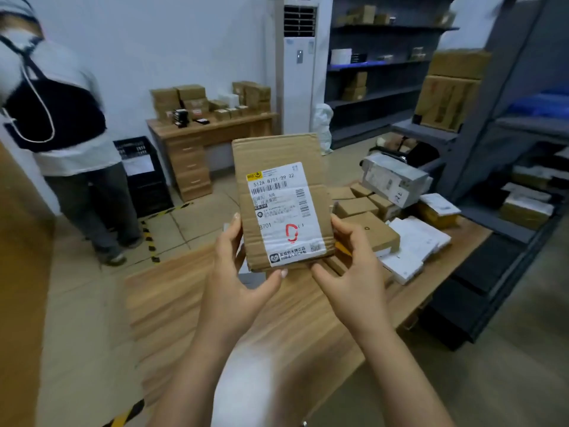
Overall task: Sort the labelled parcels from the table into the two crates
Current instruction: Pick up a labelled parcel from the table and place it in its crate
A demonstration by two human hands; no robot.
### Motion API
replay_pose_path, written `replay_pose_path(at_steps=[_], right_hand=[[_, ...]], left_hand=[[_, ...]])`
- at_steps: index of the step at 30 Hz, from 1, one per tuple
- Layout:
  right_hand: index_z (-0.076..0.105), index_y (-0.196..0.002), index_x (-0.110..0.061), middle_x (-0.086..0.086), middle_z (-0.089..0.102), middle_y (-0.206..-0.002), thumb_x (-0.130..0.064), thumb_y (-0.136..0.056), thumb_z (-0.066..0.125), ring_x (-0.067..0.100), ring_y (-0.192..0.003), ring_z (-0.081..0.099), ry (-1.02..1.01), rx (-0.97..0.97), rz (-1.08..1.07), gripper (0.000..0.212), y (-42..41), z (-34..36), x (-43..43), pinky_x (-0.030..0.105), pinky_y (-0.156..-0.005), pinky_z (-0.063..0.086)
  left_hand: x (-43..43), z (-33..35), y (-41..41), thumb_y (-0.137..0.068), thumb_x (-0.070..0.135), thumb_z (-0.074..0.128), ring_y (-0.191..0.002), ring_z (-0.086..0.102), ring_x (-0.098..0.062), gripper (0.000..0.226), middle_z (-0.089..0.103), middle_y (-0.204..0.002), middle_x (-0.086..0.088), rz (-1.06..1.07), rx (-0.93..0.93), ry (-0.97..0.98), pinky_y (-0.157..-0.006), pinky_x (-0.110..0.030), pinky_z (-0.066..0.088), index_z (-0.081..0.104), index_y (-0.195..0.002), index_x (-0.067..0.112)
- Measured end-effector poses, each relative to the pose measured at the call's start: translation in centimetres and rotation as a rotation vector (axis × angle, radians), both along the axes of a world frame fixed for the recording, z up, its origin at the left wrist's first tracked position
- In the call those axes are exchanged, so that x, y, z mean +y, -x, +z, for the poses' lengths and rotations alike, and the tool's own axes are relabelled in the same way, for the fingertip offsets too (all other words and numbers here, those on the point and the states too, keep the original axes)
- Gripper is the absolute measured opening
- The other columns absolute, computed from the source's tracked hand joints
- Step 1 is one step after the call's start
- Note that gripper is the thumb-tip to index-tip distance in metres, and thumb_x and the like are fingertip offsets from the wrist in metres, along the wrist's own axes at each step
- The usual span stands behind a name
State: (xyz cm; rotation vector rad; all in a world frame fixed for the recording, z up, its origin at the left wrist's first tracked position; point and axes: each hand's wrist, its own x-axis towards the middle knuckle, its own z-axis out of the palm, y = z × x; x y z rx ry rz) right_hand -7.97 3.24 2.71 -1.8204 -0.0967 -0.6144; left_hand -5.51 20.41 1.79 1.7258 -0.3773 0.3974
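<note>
Left hand (234,278) and right hand (351,269) pinch the cardboard parcel's (271,152) lower edges above the desk (172,303); I'd hold it steady and read its red-marked label (284,211) before sorting it.

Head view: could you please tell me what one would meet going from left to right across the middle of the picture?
From the left: standing person → black crate → wooden desk → held parcel → parcel pile → grey shelf rack.
</note>
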Motion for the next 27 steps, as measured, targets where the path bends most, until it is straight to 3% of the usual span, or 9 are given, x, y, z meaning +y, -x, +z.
replay_pose_path(at_steps=[3,7,9,14,17,19,21,24,27], right_hand=[[0.046,-0.119,-0.047,-0.028,0.06,-0.119,0.002,-0.075,0.077,-0.004,-0.115,0.057,-0.036,0.059,-0.093,0.073,1.0,-1.3,-3.1,0.033,-0.098,0.052],[0.051,-0.119,-0.035,-0.024,0.061,-0.117,0.003,-0.075,0.078,-0.008,-0.11,0.058,-0.078,0.11,-0.208,0.064,2.9,-3.5,-7.1,0.017,-0.095,0.048],[0.053,-0.117,-0.035,-0.031,0.062,-0.111,0.003,-0.075,0.078,-0.012,-0.108,0.057,-0.099,0.14,-0.259,0.062,3.9,-4.3,-8.5,0.01,-0.091,0.046],[0.051,-0.113,-0.045,-0.024,0.064,-0.118,-0.004,-0.075,0.08,0.0,-0.117,0.058,-0.128,0.199,-0.36,0.062,6.0,-6.3,-10.3,0.029,-0.101,0.049],[0.05,-0.111,-0.045,-0.038,0.061,-0.11,-0.003,-0.075,0.079,-0.009,-0.111,0.057,-0.125,0.213,-0.436,0.062,7.5,-6.4,-10.8,0.012,-0.093,0.046],[0.052,-0.112,-0.041,-0.038,0.061,-0.107,-0.001,-0.075,0.078,-0.01,-0.106,0.059,-0.119,0.212,-0.5,0.061,8.5,-6.5,-11.1,0.01,-0.087,0.045],[0.053,-0.115,-0.035,-0.033,0.063,-0.109,0.001,-0.074,0.079,-0.008,-0.106,0.06,-0.14,0.202,-0.562,0.06,9.6,-6.6,-11.2,0.011,-0.087,0.046],[0.05,-0.114,-0.04,-0.037,0.061,-0.109,0.001,-0.074,0.079,-0.008,-0.109,0.059,-0.141,0.187,-0.682,0.064,11.9,-6.5,-10.2,0.011,-0.09,0.045],[0.048,-0.113,-0.042,-0.04,0.059,-0.108,-0.001,-0.074,0.08,-0.011,-0.109,0.057,-0.117,0.2,-0.813,0.065,14.8,-6.4,-8.2,0.009,-0.091,0.043]], left_hand=[[-3.3,-1.2,-0.3,-0.066,0.015,0.082,-0.13,0.049,-0.008,0.093,0.05,-0.142,0.006,-0.097,0.068,-0.022,-0.108,-0.038,0.042,0.033,-0.145,0.015],[-7.6,-3.0,0.2,-0.065,0.024,0.082,-0.13,0.048,-0.009,0.096,0.051,-0.14,0.005,-0.211,0.145,-0.063,-0.108,-0.042,0.041,0.031,-0.146,0.016],[-9.3,-3.7,0.6,-0.065,0.024,0.082,-0.131,0.047,-0.006,0.096,0.049,-0.141,0.005,-0.253,0.181,-0.084,-0.108,-0.033,0.04,0.031,-0.146,0.017],[-12.3,-5.1,1.1,-0.068,0.003,0.085,-0.125,0.048,0.005,0.089,0.05,-0.136,0.014,-0.348,0.201,-0.094,-0.096,-0.011,0.042,0.035,-0.14,0.025],[-13.5,-5.5,1.4,-0.069,-0.004,0.082,-0.122,0.049,0.008,0.087,0.052,-0.128,0.027,-0.424,0.212,-0.104,-0.091,-0.008,0.042,0.036,-0.135,0.028],[-14.1,-5.7,1.5,-0.07,0.002,0.083,-0.122,0.048,0.009,0.088,0.052,-0.127,0.031,-0.496,0.211,-0.118,-0.09,-0.007,0.042,0.035,-0.139,0.027],[-14.7,-5.6,1.7,-0.07,0.007,0.084,-0.123,0.046,0.011,0.09,0.05,-0.132,0.025,-0.585,0.21,-0.126,-0.091,-0.004,0.039,0.033,-0.142,0.024],[-15.0,-5.3,2.4,-0.07,0.001,0.082,-0.12,0.044,0.017,0.088,0.047,-0.133,0.023,-0.714,0.194,-0.144,-0.09,-0.002,0.037,0.034,-0.139,0.025],[-14.6,-6.0,3.5,-0.07,-0.007,0.08,-0.125,0.042,0.011,0.089,0.046,-0.139,0.009,-0.881,0.218,-0.145,-0.091,-0.003,0.038,0.032,-0.142,0.014]])
